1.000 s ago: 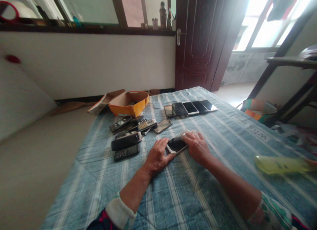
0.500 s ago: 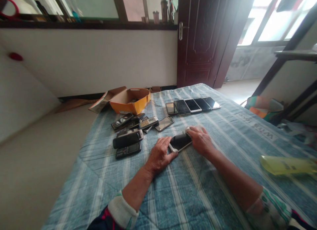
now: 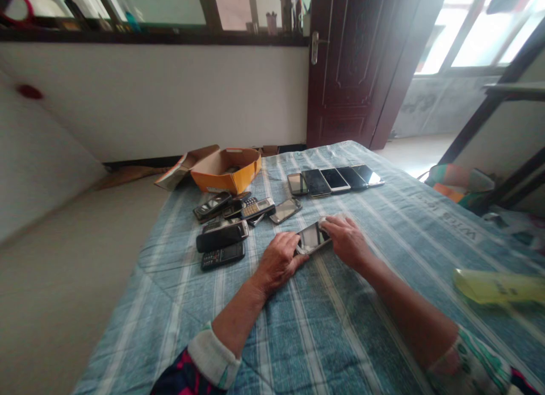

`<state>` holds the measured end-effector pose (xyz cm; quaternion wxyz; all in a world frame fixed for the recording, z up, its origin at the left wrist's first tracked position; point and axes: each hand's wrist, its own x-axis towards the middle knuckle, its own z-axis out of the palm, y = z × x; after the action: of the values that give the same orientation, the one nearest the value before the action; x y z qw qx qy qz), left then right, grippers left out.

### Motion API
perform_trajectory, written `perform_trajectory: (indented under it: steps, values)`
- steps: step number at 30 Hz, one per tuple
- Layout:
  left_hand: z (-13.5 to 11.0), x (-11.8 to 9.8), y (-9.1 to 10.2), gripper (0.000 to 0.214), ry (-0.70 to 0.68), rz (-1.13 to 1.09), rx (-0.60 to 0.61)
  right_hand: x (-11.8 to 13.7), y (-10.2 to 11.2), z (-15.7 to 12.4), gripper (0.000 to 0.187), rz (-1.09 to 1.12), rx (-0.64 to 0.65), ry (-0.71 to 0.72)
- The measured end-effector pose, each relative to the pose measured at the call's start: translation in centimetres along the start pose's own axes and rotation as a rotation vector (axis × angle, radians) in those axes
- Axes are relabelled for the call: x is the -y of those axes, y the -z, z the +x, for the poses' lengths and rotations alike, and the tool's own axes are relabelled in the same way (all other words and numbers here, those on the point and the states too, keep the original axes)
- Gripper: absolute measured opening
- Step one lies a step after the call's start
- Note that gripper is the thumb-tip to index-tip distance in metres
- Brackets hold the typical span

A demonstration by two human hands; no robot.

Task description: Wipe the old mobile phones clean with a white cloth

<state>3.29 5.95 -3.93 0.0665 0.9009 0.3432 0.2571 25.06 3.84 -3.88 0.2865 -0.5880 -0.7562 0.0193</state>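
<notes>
A smartphone (image 3: 312,236) with a dark screen lies on the blue striped cloth (image 3: 323,315) in front of me. My left hand (image 3: 279,261) grips its near left end, fingers curled on the edge. At its far right end my right hand (image 3: 347,240) presses a small white cloth (image 3: 327,219) that peeks out from under the fingers. Beyond them, a row of several smartphones (image 3: 334,180) lies side by side.
A pile of old keypad phones (image 3: 225,227) sits to the left, with one loose smartphone (image 3: 285,210) beside it. An open orange cardboard box (image 3: 227,169) stands at the far edge. A yellow-green plastic bottle (image 3: 498,285) lies at the right. A dark door (image 3: 353,66) is behind.
The phone between my hands has tilted up slightly, its screen now catching light. My right hand has slid a little along its far end. The view has shifted slightly.
</notes>
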Motion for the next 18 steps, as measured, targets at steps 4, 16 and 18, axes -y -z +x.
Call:
perform_trajectory:
  steps: [4, 16, 18]
  values:
    - [0.5, 0.4, 0.1, 0.035, -0.015, -0.036, -0.036, 0.2, -0.2, 0.0, 0.033, 0.047, -0.224, 0.155]
    - [0.9, 0.3, 0.7, 0.043, 0.202, -0.215, -0.104, 1.6, -1.1, 2.2, 0.035, 0.012, -0.333, 0.271]
    - [0.9, 0.3, 0.7, 0.042, 0.209, -0.216, -0.131, 0.5, -1.0, 2.6, 0.035, -0.015, -0.362, 0.182]
